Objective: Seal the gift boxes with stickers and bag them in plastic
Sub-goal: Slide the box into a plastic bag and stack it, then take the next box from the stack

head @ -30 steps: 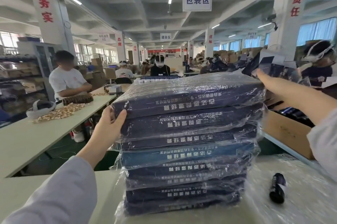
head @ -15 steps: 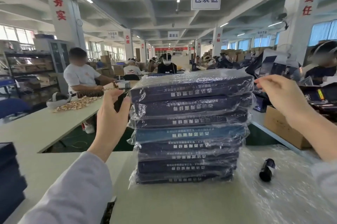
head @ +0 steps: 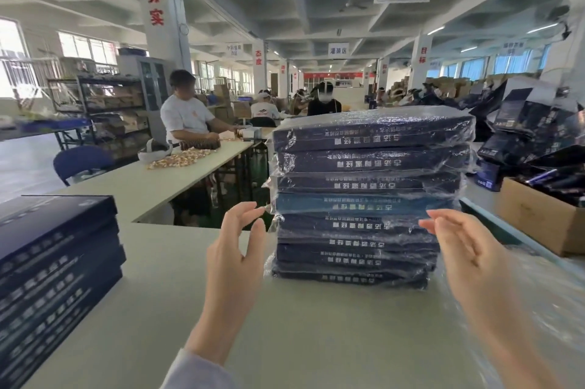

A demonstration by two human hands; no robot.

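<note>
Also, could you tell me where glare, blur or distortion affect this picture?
Head view, centre: glare streaks the plastic-wrapped stack. Head view, edges: the right hand and the bare boxes at left are smeared by blur. Head view, background: the windows wash out white, and the wide lens makes the pillar lean.

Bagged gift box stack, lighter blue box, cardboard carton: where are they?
bagged gift box stack (head: pixel 370 164), head view, front edge of second box.
lighter blue box (head: pixel 357 203), head view, its front edge.
cardboard carton (head: pixel 535 217), head view, brown front wall.
</note>
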